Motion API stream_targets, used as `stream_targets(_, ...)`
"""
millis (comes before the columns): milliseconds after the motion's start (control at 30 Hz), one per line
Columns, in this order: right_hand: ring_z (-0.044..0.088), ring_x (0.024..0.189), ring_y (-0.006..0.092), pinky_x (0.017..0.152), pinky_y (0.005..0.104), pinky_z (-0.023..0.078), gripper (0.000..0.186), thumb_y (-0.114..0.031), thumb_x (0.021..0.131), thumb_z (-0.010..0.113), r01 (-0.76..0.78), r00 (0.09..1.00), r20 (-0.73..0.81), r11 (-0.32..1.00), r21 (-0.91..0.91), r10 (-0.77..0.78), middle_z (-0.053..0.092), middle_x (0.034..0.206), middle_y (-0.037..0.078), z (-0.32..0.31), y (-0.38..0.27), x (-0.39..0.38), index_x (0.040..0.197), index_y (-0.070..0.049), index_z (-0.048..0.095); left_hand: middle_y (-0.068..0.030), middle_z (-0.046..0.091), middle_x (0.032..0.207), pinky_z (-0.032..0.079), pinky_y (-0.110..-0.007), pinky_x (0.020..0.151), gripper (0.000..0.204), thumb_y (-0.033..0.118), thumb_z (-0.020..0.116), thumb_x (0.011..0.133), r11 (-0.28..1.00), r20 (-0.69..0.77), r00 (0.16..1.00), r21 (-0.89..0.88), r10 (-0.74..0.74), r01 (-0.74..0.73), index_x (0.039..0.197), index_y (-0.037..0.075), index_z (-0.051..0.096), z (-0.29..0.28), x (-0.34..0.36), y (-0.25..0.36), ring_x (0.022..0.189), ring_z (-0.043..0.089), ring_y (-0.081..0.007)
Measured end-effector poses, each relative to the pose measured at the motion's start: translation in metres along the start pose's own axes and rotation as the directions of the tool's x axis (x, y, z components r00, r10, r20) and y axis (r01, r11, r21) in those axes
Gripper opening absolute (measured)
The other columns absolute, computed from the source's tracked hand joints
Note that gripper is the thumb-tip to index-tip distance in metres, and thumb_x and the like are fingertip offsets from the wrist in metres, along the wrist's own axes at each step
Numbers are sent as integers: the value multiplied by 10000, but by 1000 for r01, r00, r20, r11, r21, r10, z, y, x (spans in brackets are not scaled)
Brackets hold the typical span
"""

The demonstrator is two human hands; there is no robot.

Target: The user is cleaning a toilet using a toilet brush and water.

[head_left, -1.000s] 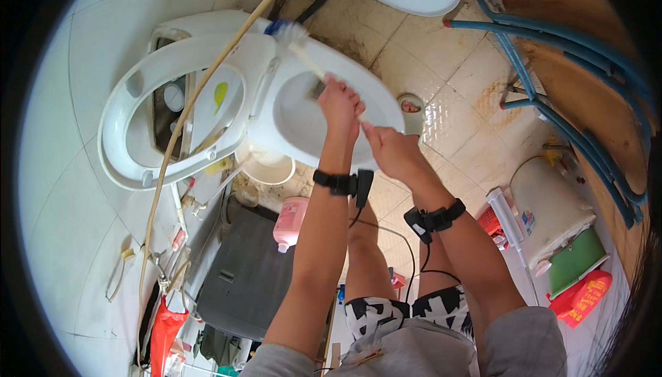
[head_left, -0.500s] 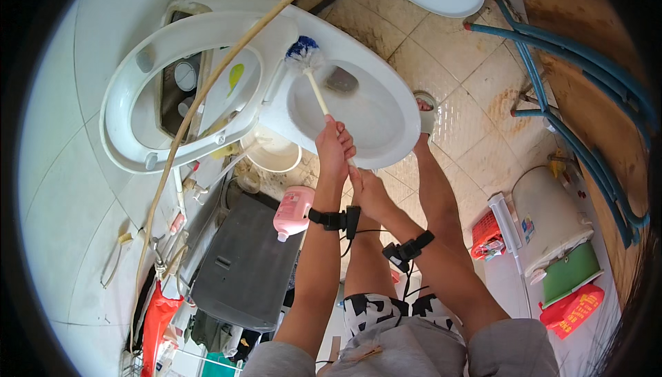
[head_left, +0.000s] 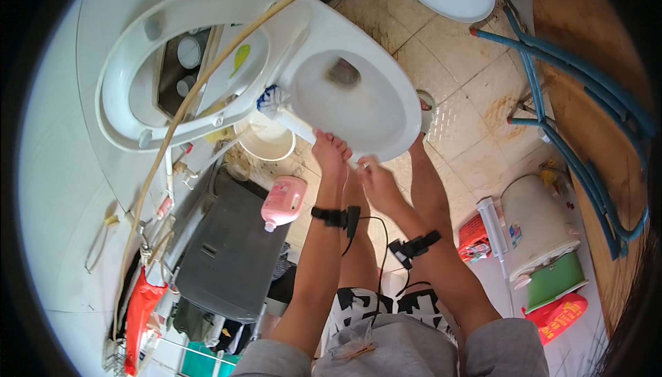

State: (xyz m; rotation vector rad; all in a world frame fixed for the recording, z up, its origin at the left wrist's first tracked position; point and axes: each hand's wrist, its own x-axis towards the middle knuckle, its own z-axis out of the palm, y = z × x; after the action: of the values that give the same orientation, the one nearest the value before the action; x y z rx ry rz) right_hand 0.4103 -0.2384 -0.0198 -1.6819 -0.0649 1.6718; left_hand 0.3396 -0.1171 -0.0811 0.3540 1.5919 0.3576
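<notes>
Head view. Left hand (head_left: 331, 153) was clenched around the handle of the brush (head_left: 295, 121), partway down from the bristles. Right hand (head_left: 378, 182) sat at the handle's far end, fingers bent; motion blur there, so could not tell whether it gripped or merely touched. Spread placing of the hands would, I judge, give leverage and steer the head. Brush slanted, bristles at the near side of the toilet (head_left: 407, 77), by the hinge and near the bucket (head_left: 291, 148); whether they met the rim, could not tell. Seat (head_left: 109, 105) stood raised, presumably to leave the bowl clear to reach.

Pink bottle (head_left: 284, 201) lay by the grey lid (head_left: 224, 260); what bore it was unclear, though the spot seemed within easy reach.

Hidden: hose (head_left: 186, 105) crossed in front of the seat, covering part of it. Tank contents, seen through the ring, only partly legible. Bowl's outlet dark. Blue frame (head_left: 531, 80) ran toward the dark fisheye rim.
</notes>
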Motion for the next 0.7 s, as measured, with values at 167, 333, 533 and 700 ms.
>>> stream_targets(167, 606, 795, 443, 720, 497, 470, 215, -144, 957, 483, 334, 882, -95, 754, -566, -461, 624, 827, 275, -56, 11, 2, 1125, -16, 524, 40, 302, 574, 233, -249, 384, 417, 469, 400, 999, 990, 47, 998, -137, -38, 44, 744, 139, 381, 56, -13, -32, 443, 268, -83)
stream_targets(333, 602, 763, 454, 683, 488, 469, 221, -203, 1001, 415, 2, 922, -361, 934, -358, -141, 600, 719, 266, -64, -10, -11, 982, -32, 553, 24, 390, 564, 328, -248, 379, 439, 458, 395, 1000, 988, 279, 959, 154, -56, 13, 732, 112, 427, 123, -19, -38, 429, 375, -92)
stream_targets(533, 439, 446, 105, 427, 287, 356, 395, -345, 1033, 335, 13, 886, -449, 975, -224, -115, 457, 528, 25, -88, 53, -26, 823, -54, 501, -8, 428, 536, 402, -299, 368, 442, 422, 441, 990, 811, 304, 942, 581, -142, -66, 722, 71, 432, 142, -25, -96, 385, 396, -131)
stream_targets(700, 428, 389, 110, 351, 280, 363, 384, -363, 1032, 328, -256, 865, -415, 960, 117, 281, 454, 541, 17, -66, 70, -104, 863, -69, 510, -7, 399, 493, 331, -292, 327, 456, 396, 486, 980, 843, 201, 924, 505, -324, 186, 675, 58, 464, 89, -75, -171, 364, 379, -121)
